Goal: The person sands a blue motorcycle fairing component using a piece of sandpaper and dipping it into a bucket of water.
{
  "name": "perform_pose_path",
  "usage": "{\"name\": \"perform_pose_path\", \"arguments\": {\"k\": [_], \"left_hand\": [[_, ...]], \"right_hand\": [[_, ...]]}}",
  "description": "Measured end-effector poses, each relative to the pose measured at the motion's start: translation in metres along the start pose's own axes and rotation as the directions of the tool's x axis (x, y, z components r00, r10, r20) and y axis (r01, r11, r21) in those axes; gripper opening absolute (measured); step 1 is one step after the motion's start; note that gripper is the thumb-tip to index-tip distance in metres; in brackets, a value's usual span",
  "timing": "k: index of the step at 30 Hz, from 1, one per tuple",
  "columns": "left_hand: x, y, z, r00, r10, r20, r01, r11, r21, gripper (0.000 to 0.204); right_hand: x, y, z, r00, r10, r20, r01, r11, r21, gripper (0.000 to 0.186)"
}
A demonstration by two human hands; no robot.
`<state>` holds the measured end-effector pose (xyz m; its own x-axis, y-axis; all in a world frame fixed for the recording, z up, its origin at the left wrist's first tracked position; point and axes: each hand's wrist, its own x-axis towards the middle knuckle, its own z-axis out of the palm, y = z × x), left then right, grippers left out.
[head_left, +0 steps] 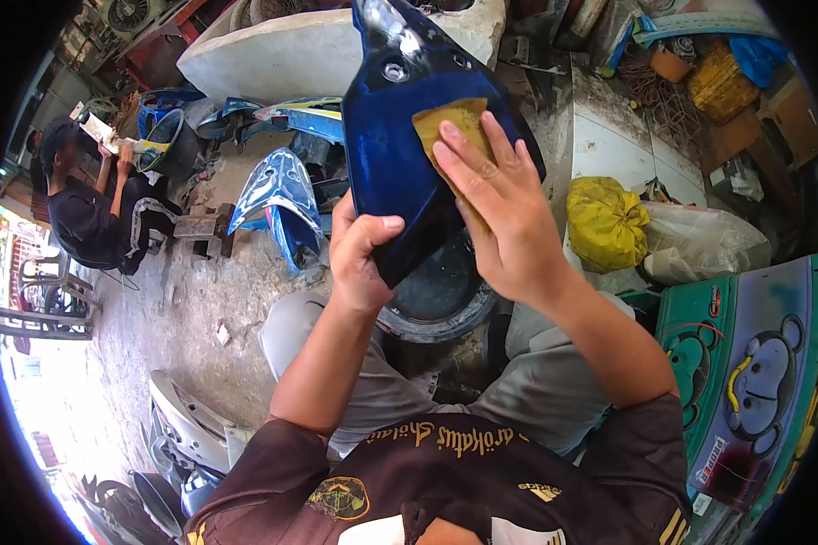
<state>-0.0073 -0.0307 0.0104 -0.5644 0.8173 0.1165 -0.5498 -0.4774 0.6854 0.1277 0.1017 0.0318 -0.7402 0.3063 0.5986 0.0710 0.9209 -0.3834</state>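
My left hand (pixel 359 254) grips the lower left edge of a glossy dark blue motorcycle body panel (pixel 382 163), its thumb on the face. The panel is tilted up in front of me, with holes near its narrow top. Against its right side, my right hand (pixel 509 204) presses a folded sheet of tan sandpaper (pixel 463 114) with its fingers stretched over it. Part of the sheet is hidden under that hand. Below the panel, between my knees, stands a round dark basin (pixel 427 329).
Blue and white body panels (pixel 282 195) lie on the floor to the left. Beyond them another person (pixel 95 213) sits handling a light-coloured part. To my right are a yellow bag (pixel 604 222), a clear plastic bag (pixel 713 241) and a green and purple cabinet (pixel 686 309).
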Motion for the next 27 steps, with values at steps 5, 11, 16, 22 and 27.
{"name": "perform_pose_path", "arguments": {"k": [5,11,16,22,27], "left_hand": [[0.004,-0.006,0.001,0.996,-0.032,-0.087,0.033,0.999,0.01,0.057],[0.002,-0.001,0.001,0.995,-0.042,-0.089,0.038,0.998,-0.042,0.059],[0.003,-0.002,0.0,0.988,-0.049,-0.143,0.047,0.999,-0.022,0.059],[0.004,0.002,-0.003,0.99,-0.063,-0.123,0.051,0.994,-0.1,0.057],[0.002,-0.003,-0.003,0.99,-0.054,-0.133,0.05,0.998,-0.031,0.057]], "right_hand": [[0.01,0.053,-0.008,0.997,-0.08,-0.016,0.08,0.997,-0.009,0.059],[0.007,0.024,-0.004,0.995,-0.005,-0.099,0.004,1.0,-0.011,0.06],[0.013,0.054,-0.014,1.0,-0.009,-0.021,0.008,0.999,-0.043,0.068],[0.002,0.025,-0.007,1.0,-0.02,0.01,0.02,1.0,0.01,0.07],[-0.003,0.059,-0.009,0.995,0.097,0.027,-0.096,0.995,-0.042,0.065]]}}
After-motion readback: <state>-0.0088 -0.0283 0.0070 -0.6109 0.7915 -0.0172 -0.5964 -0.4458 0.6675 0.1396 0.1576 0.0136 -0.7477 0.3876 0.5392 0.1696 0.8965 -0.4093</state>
